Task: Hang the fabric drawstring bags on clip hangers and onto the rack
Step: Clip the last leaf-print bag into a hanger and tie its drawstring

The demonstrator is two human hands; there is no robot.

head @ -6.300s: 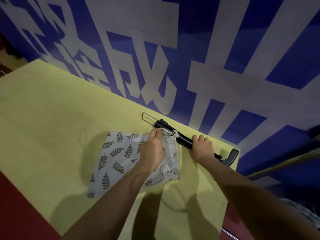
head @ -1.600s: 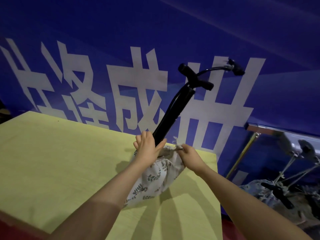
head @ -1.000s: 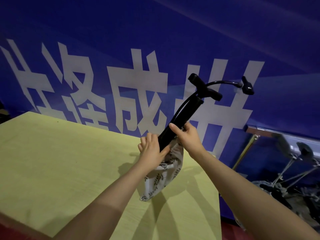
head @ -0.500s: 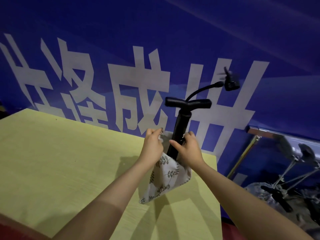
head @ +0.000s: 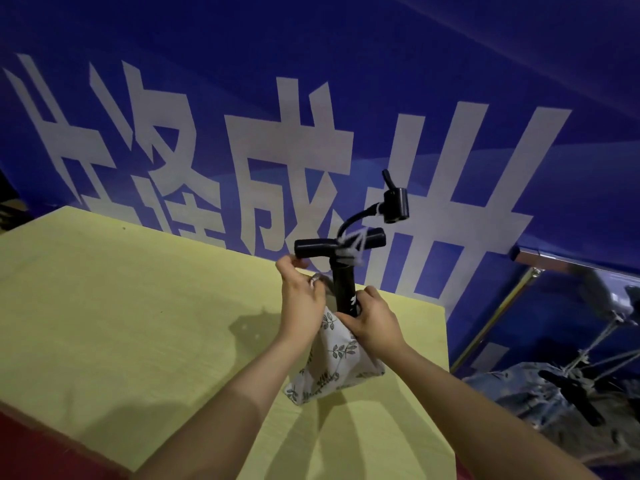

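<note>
Head view. Blue wall point(head: 450, 64) with big white characters behind yellow bench point(head: 121, 323). One leaf-print drawstring bag point(head: 341, 362) stands on bench near far right edge, one black hand pump point(head: 343, 268) upright inside it, T-handle and hose head sticking out. White cord point(head: 351, 252) looped round pump below handle. Left hand point(head: 299, 299) grip pinches cord end; right hand point(head: 375, 322) grip clenched round bag mouth and pump barrel. Metal rack point(head: 568, 265) at right, dim bags and pumps below.

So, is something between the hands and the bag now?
No. Both hands touch the bag directly: the right hand grips its neck around the pump, the left hand holds its top edge.
</note>
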